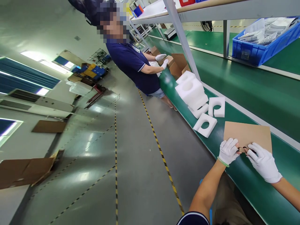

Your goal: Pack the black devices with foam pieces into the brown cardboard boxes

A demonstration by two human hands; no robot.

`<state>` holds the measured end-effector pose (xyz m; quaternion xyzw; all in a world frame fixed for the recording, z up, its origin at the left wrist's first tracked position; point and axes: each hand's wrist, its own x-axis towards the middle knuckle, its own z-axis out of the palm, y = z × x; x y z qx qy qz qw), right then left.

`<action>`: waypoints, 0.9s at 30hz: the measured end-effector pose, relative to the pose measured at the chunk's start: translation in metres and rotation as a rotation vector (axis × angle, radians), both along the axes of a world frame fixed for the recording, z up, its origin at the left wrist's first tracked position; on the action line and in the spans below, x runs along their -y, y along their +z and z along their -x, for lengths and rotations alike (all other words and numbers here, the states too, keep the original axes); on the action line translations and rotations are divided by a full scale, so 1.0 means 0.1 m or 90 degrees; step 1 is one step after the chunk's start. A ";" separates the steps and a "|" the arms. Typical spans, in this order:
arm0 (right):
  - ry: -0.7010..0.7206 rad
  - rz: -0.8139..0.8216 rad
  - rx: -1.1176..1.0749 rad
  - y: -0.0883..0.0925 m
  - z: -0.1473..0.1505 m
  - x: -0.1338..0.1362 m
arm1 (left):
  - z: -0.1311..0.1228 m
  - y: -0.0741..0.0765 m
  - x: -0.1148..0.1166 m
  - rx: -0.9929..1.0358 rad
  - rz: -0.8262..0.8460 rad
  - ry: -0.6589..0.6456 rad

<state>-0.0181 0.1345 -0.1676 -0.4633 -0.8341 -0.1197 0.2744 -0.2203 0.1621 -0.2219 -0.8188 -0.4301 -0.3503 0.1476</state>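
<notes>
A flat brown cardboard piece (248,132) lies on the green conveyor belt in front of me; whether it is a sheet or a closed box I cannot tell. My left hand (228,152), in a white glove with bare fingertips, is closed at its near edge. From the other side my right hand (264,162), gloved too, reaches in with curled fingers. Between both sets of fingertips is a small dark, curved thing (245,148), mostly hidden and too small to name. White foam inserts (205,125) with round cut-outs lie on the belt beyond the cardboard.
Farther along, stacked white foam blocks (191,90) stand beside an open cardboard box (179,64). A person (133,65) in white gloves handles a carton there. A blue bin (248,51) of bagged items and a metal frame post (181,37) stand across the belt.
</notes>
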 end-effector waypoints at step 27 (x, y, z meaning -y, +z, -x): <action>-0.428 0.186 -0.346 -0.28 -0.89 0.91 | -0.46 0.54 -0.38 1.292 1.018 0.120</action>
